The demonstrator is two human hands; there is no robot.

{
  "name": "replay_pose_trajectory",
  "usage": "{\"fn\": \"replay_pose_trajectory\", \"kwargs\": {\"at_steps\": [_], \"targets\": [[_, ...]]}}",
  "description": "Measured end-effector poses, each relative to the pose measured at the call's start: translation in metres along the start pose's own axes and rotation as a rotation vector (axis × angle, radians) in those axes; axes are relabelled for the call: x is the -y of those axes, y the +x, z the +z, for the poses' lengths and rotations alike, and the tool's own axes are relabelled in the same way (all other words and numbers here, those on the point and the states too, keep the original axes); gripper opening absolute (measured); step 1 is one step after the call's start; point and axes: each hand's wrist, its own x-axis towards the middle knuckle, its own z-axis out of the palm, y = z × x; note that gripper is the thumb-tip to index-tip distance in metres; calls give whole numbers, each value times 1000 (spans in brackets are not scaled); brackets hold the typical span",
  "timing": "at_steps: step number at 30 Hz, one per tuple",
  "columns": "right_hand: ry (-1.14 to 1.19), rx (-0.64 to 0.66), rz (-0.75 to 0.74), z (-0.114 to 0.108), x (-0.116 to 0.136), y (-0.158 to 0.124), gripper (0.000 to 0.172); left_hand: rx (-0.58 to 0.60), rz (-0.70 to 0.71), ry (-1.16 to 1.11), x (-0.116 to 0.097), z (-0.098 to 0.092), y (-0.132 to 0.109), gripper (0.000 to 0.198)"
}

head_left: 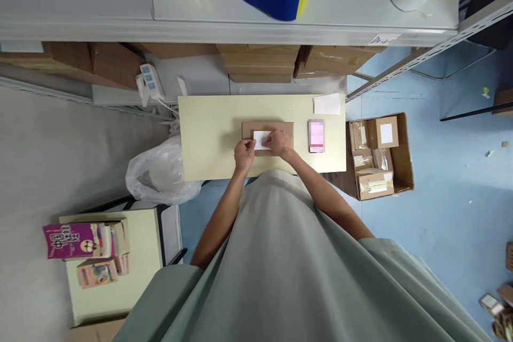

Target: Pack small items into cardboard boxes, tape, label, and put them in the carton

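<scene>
White slip lies between both hands, atop brown package, package long axis left-right. Left hand pinches slip's left edge; right hand touches right end, grip unclear.

right hand on white slip

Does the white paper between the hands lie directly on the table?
No, the white paper lies on brown cardboard, which rests on the table.
</scene>
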Motion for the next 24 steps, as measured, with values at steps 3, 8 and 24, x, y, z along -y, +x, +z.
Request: {"fn": "replay_pose_trajectory", "kwargs": {"at_steps": [3, 8, 24], "targets": [[10, -62, 7, -6, 10, 12, 20, -73, -30, 116, -5, 2, -2, 29], [37, -96, 47, -4, 17, 17, 27, -123, -22, 183, -12, 4, -4, 26], [-89, -68, -16, -10, 27, 27, 41, -182, 67, 196, -9, 7, -9, 13]]}}
